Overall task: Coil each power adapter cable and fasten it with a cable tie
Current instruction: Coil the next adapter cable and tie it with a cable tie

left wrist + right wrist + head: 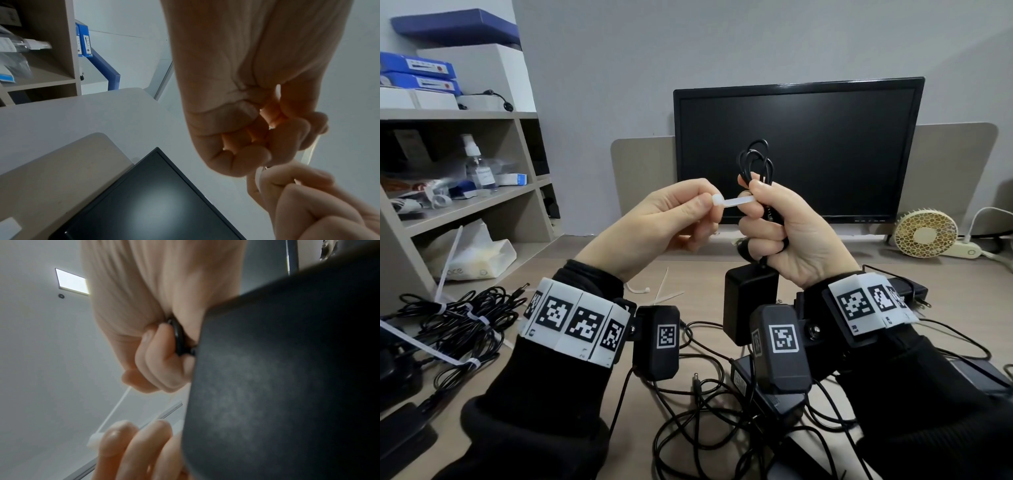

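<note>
From the head view, a coiled cable (756, 163) is being gripped upright in the right hand (784, 229), with its adapter (750, 301) hanging below – above the tabletop's middle. A cable tie (732, 201) is being pinched at its head by the left hand (667, 219), its long axis lying level between the hands.

From the left wrist, the left hand's fingers (255, 154) are being curled round the tie.

From the right wrist, the strap (115, 408) is being stretched leftward – probably for tightening.
</note>
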`<action>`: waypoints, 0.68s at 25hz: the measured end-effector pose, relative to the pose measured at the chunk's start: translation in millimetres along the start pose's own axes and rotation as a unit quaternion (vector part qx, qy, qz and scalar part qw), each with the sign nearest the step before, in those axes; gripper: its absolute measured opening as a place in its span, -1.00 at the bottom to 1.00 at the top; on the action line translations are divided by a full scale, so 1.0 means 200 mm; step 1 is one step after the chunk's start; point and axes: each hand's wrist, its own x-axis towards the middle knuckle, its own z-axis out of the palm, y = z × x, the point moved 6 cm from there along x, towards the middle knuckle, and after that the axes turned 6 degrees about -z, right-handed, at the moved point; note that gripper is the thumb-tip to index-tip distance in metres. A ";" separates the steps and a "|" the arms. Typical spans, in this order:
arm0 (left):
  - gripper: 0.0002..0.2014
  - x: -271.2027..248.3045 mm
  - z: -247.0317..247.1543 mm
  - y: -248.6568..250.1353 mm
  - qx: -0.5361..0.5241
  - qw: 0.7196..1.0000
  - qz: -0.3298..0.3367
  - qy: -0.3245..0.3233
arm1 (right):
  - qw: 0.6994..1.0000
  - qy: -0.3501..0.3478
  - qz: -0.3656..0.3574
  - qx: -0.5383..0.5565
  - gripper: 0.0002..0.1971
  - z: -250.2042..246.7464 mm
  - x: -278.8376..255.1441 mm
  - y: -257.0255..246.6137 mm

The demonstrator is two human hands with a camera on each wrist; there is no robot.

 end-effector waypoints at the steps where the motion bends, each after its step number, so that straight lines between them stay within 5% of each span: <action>1: -0.71 0.00 0.00 0.00 0.000 1.000 0.002 -0.001 | 1.000 0.001 0.004 0.011 -0.94 0.00 0.00 0.01; 17: -0.71 0.00 0.00 -0.02 0.016 1.000 0.000 -0.010 | 1.000 0.006 0.010 0.010 -0.94 -0.01 0.01 0.03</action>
